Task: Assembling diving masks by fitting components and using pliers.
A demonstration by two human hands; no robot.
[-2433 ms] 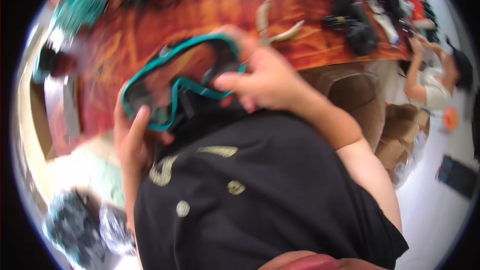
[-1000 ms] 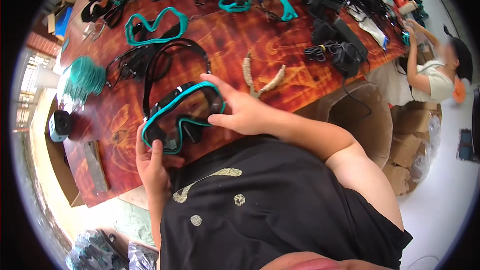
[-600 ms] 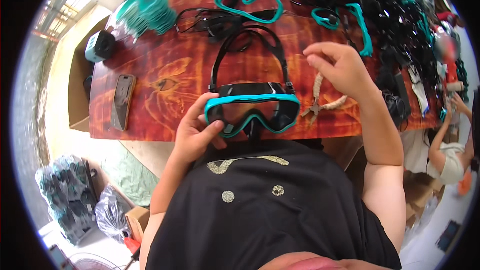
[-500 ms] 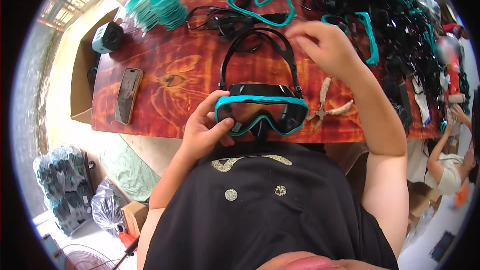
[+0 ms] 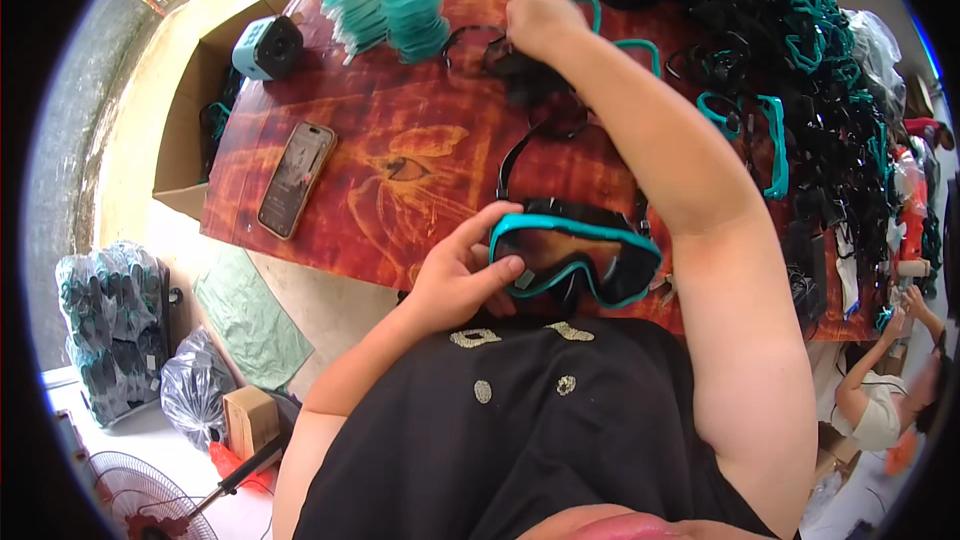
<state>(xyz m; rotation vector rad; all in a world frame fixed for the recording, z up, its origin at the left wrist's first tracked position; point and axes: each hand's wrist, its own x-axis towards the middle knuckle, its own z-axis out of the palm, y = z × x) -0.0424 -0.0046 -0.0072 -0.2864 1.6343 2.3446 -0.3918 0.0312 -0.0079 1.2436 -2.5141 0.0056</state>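
Observation:
A diving mask (image 5: 640, 240) with a teal frame and a black skirt is at the table's near edge, just in front of my body. My left hand (image 5: 465, 275) grips its left end, thumb on the front by the lens and fingers behind. The black strap (image 5: 512, 160) rises from the mask onto the table, partly covered by my right arm. Far across the table, my right hand (image 5: 545, 25) reaches over dark mask parts (image 5: 530, 75). Motion smears its fingers, so their grip is unclear. A teal frame (image 5: 640, 48) lies beside that wrist.
At the far left are a stack of teal mask-shaped pieces (image 5: 385, 15), a small speaker-like box (image 5: 267, 48) and a phone (image 5: 298, 180). Black straps and teal frames form a large pile (image 5: 820, 70) on the right. Another person's hand (image 5: 915, 302) works at the right edge.
My right hand has reached farther out and leftward, from beside the strap loop to the dark parts. My left hand keeps hold of the mask, now tilted slightly. The whole view has shifted.

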